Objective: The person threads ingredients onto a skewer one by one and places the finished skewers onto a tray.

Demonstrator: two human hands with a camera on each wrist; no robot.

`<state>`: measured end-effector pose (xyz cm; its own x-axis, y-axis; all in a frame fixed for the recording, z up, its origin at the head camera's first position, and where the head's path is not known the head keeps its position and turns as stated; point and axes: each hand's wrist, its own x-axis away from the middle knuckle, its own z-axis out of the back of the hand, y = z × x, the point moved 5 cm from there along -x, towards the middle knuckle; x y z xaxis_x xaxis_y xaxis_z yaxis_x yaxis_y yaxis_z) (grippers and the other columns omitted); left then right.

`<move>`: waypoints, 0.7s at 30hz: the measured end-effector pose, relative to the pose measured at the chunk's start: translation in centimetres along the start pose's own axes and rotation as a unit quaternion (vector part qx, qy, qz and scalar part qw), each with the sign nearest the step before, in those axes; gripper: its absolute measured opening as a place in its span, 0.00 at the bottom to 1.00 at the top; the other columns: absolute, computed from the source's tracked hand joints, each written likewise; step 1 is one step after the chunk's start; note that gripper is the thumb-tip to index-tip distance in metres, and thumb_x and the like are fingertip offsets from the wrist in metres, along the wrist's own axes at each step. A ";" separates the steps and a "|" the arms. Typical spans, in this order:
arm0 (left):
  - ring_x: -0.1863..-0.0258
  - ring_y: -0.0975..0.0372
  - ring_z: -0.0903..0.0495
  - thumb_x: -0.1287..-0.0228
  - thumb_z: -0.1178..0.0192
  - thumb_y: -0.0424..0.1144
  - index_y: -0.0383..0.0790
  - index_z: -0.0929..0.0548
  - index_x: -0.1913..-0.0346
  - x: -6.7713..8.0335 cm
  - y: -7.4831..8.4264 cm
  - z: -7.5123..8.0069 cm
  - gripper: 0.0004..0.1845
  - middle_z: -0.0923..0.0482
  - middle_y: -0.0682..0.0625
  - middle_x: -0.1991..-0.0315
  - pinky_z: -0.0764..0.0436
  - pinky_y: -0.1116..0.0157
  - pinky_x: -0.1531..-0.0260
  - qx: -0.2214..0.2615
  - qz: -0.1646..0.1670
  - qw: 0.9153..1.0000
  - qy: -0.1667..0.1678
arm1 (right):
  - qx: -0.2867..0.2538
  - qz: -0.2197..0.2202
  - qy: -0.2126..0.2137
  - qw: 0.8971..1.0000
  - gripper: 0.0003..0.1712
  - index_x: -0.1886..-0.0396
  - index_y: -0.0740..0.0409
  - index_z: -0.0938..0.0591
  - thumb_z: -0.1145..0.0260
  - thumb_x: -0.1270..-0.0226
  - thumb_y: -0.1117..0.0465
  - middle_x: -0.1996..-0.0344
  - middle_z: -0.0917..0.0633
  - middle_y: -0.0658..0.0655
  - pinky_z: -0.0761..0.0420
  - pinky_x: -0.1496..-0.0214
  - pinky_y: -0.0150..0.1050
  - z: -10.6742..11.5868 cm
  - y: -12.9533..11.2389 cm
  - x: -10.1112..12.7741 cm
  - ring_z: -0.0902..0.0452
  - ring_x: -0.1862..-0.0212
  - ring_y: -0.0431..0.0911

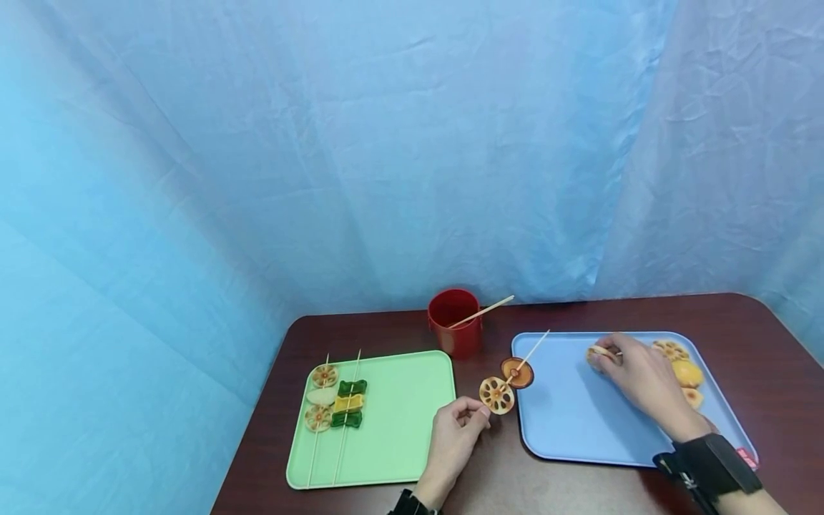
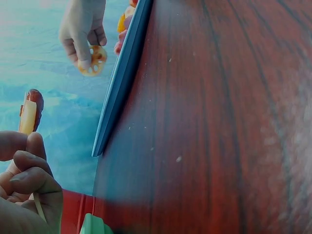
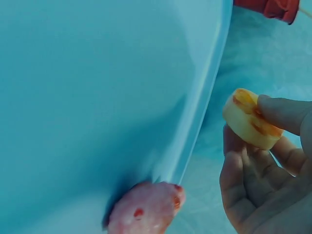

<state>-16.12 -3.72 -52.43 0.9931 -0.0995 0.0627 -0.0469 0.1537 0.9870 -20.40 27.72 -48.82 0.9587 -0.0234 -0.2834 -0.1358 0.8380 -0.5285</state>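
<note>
Left hand [image 1: 453, 436] pinches skewer [image 1: 524, 357] already carrying a lotus slice [image 1: 497, 395] beyond its fingertips; right hand [image 1: 634, 379] fingers curl round another slice [image 3: 251, 118] over blue tray [image 1: 573, 422]. Mid-threading; next likely needs slice lined up on skewer tip

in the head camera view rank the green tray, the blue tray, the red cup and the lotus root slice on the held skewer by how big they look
1. Blue tray and green tray: they look about alike, so no ranking between them; the right hand covers part of the blue one.
2. Red cup.
3. Lotus root slice on the skewer the left hand holds.
</note>
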 end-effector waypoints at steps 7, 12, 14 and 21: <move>0.83 0.69 0.30 0.33 0.35 0.35 0.31 0.13 0.63 0.1 0.1 0.0 0.08 0.17 0.49 0.76 0.33 0.74 0.81 0.000 -0.004 1.000 -0.007 | -0.045 -0.036 -0.014 0.998 0.19 0.48 0.67 0.17 0.32 0.25 0.54 0.62 0.12 0.63 0.24 0.69 0.42 0.3 -1.3 0.4 0.15 0.62 0.59; 0.83 0.70 0.30 0.33 0.34 0.35 0.31 0.13 0.64 0.2 0.1 -0.1 0.07 0.17 0.53 0.77 0.34 0.74 0.81 -0.003 -0.006 1.000 -0.016 | -0.114 -0.063 -0.039 0.991 0.28 0.39 0.67 0.20 0.38 0.21 0.47 0.55 0.13 0.66 0.17 0.63 0.45 0.8 -2.1 0.5 0.15 0.50 0.65; 0.84 0.70 0.30 0.34 0.34 0.35 0.31 0.13 0.64 0.2 0.2 -0.1 0.08 0.17 0.53 0.77 0.34 0.74 0.82 -0.003 -0.010 1.000 -0.022 | -0.146 -0.078 -0.054 0.985 0.31 0.36 0.68 0.21 0.40 0.21 0.45 0.52 0.14 0.67 0.16 0.60 0.44 0.9 -2.3 0.5 0.16 0.47 0.65; 0.85 0.71 0.31 0.33 0.33 0.36 0.31 0.13 0.65 0.3 0.3 -0.1 0.09 0.17 0.49 0.76 0.34 0.74 0.83 -0.020 -0.026 0.999 -0.041 | -0.268 -0.152 -0.096 0.946 0.40 0.28 0.67 0.28 0.42 0.22 0.38 0.42 0.17 0.66 0.15 0.53 0.36 0.9 -2.5 0.2 0.17 0.55 0.34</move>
<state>-15.84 -3.62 -52.14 0.9816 -0.1892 0.0245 0.0112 0.1853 0.9826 -19.65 26.16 -46.82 0.9946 -0.0768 0.0705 0.0959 0.4101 -0.9070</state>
